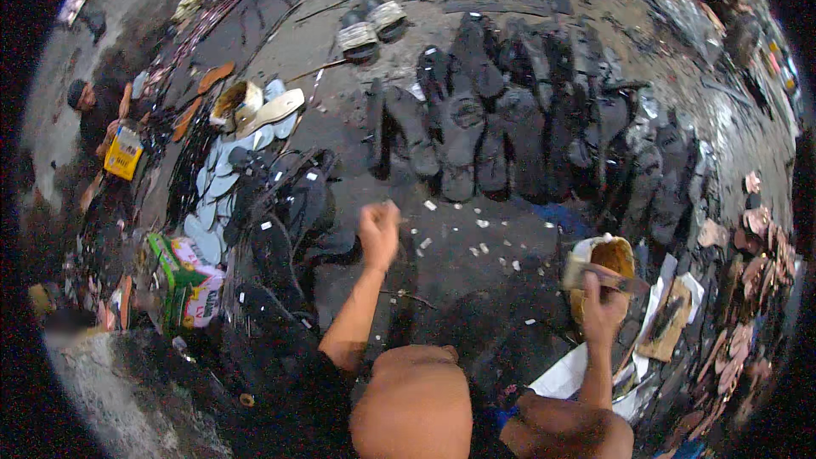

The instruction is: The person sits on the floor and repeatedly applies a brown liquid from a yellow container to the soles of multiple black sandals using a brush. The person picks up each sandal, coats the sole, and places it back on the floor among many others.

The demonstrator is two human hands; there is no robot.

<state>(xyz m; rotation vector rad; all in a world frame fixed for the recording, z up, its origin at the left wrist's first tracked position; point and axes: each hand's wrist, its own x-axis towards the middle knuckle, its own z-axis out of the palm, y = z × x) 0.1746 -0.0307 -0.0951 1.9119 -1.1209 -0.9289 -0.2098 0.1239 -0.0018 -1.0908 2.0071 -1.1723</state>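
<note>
My left hand (pixel 380 232) is raised over the dark floor with its fingers pinched together; what is between them, if anything, I cannot make out. My right hand (pixel 602 313) grips a flat brownish strip-like tool (pixel 616 279) above a whitish tub (pixel 581 252) with amber, glue-like stuff inside. Small white bits (pixel 482 223) lie scattered between my hands. Beyond them stand rows of black sandals or soles (pixel 459 149). A heap of black strapped footwear (pixel 297 200) lies left of my left hand. My bare knee (pixel 416 404) is near the lower edge.
Grey-blue sole pieces (pixel 214 178) and another glue-smeared tub (pixel 246 102) lie at the left, near a green and pink box (pixel 189 280). A person (pixel 106 110) sits farther left beside a yellow can (pixel 124 153). Pinkish scraps (pixel 738 348) pile up on the right.
</note>
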